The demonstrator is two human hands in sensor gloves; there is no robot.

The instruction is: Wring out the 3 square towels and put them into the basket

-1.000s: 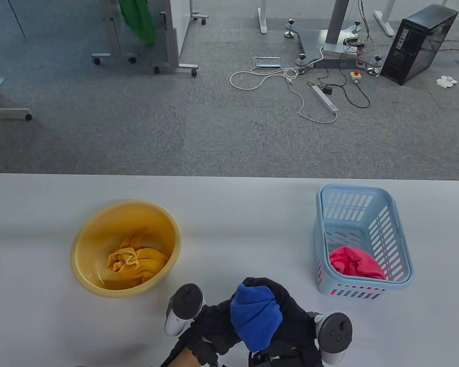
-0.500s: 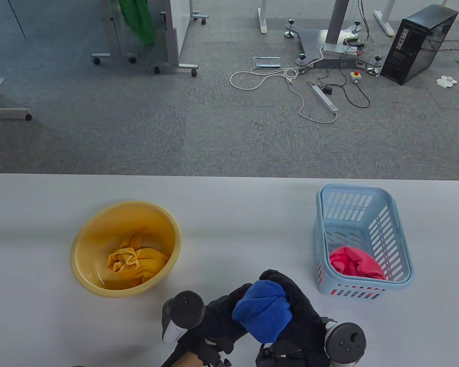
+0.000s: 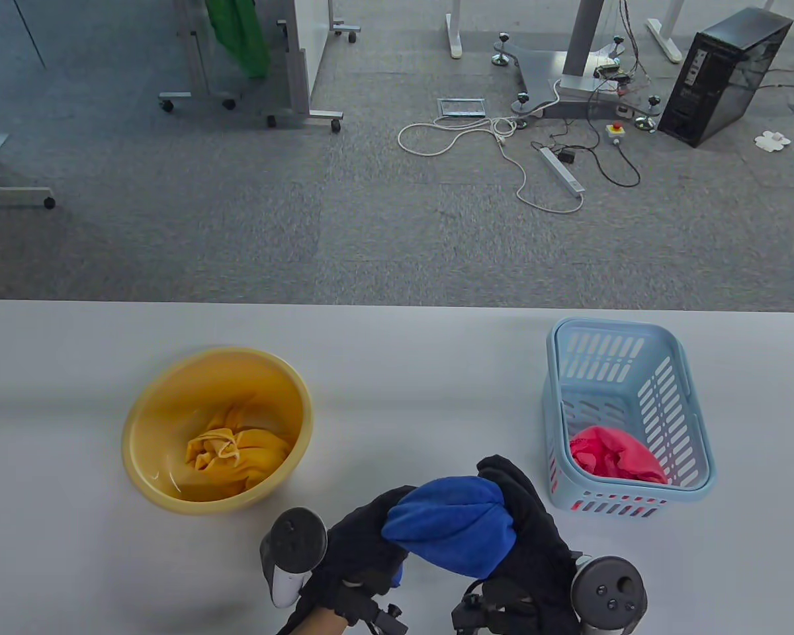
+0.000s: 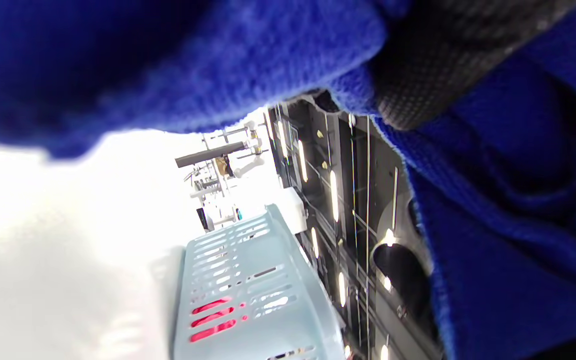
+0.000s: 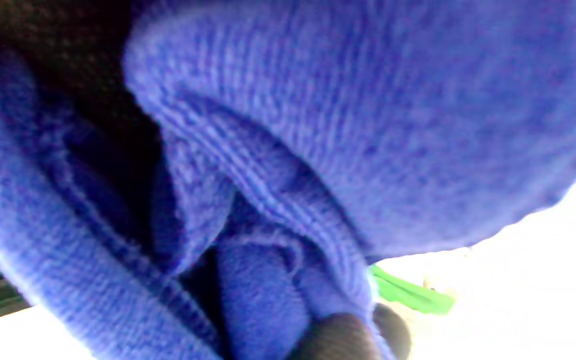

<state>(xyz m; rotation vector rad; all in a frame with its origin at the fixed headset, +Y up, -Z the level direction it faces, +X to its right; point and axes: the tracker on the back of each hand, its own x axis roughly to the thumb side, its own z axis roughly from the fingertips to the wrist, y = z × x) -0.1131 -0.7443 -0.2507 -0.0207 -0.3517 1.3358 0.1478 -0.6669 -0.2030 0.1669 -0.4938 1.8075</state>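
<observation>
A blue towel (image 3: 453,526), bunched into a roll, is held above the table's front edge between both hands. My left hand (image 3: 364,539) grips its left end and my right hand (image 3: 526,522) grips its right end. The blue towel (image 4: 268,55) fills the left wrist view, and the blue towel (image 5: 318,125) fills the right wrist view too. A yellow towel (image 3: 231,453) lies crumpled in the yellow basin (image 3: 172,383) on the left. A red towel (image 3: 612,453) lies in the light blue basket (image 3: 688,403) on the right; the basket (image 4: 248,295) also shows in the left wrist view.
The white table (image 3: 403,370) stretches between basin and basket. Beyond its far edge is grey carpet with cables (image 3: 503,145), a computer tower (image 3: 724,76) and wheeled frames (image 3: 251,99).
Both hands have turned the blue towel from a steep slant to nearly level; the left hand dropped toward the front-left, the right hand shifted right toward the basket.
</observation>
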